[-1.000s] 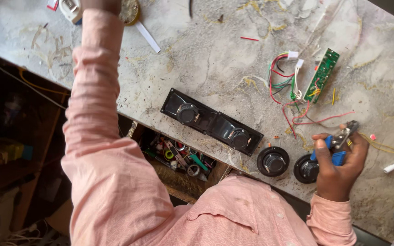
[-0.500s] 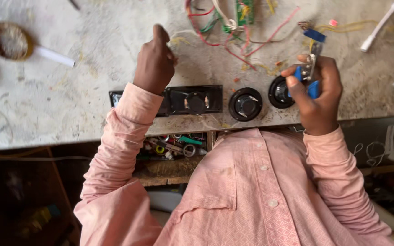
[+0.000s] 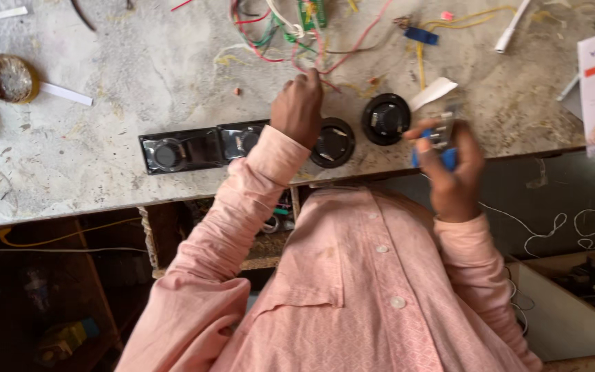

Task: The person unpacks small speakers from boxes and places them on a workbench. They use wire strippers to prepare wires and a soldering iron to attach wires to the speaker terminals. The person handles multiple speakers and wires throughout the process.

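Shifted since half a second back: left hand [image 3: 302, 110] moved rightward off the black twin-dial panel [image 3: 204, 147], now reaching to the tangle of coloured wires [image 3: 297, 41], fingertips curled right at the red strands. Cannot tell whether actually pinching a wire or only brushing them. Right hand [image 3: 452, 172] dropped lower, out past the bench edge [image 3: 105, 203], closed firmly round blue-handled pliers [image 3: 437, 145], metal jaws pointing up toward the worktop.

Wires lying near the far rim, running up to a green circuit board [image 3: 311, 10]. Probably light and limp, thin insulation, easily kinked; solder joints at the board likely fragile, so best taken by the sleeve, away from the joints, with no hard tug. Pliers look stiff and weighty, well gripped at the handles.

Between the hands: two round black speakers [image 3: 333, 142], [image 3: 385, 118], lying flat, just beside each other. Brown bowl [image 3: 8, 77] well apart at the left.
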`<state>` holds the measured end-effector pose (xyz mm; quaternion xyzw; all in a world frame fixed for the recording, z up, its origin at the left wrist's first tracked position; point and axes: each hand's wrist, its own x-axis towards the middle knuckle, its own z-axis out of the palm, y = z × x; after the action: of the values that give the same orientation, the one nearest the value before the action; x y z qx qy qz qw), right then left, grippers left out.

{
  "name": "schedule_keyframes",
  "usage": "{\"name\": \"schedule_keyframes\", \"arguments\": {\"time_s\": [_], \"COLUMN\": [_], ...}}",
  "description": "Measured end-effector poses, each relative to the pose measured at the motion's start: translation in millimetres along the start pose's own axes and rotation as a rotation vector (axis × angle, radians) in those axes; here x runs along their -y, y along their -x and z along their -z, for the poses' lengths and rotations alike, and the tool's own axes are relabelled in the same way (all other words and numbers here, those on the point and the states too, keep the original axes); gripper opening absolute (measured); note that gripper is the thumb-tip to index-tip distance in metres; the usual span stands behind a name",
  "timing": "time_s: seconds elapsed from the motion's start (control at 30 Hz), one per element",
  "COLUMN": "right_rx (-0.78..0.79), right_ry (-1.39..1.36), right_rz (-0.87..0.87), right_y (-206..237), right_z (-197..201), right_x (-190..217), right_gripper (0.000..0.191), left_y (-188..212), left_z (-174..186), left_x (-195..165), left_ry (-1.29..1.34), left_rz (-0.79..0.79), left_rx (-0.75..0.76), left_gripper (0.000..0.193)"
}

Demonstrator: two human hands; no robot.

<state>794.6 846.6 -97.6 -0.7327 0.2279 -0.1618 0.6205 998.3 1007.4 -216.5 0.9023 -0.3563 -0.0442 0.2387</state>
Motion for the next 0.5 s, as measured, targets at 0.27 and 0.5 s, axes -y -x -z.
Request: {"name": "schedule_keyframes", "arguments": {"time_s": [0.27,0.5], "right_rx": [0.206,0.168], "right_ry": [0.361,0.34], "right_rz": [0.096,0.254], "right_y": [6.1,-3.4], "right_z": [-1.6,-1.6], "right_x": [-9.7,-2.1], "right_gripper": [0.028,0.033], "left_y": [-2.9,14.3], "left_z": [50.9,90.6], "left_x": [-28.4,-98.1], "left_ry": [0.61,0.902], "left_rz": [-0.01,-0.036], "left_rx": [0.009,0.074], "left_gripper": [0.014,0.012]}}
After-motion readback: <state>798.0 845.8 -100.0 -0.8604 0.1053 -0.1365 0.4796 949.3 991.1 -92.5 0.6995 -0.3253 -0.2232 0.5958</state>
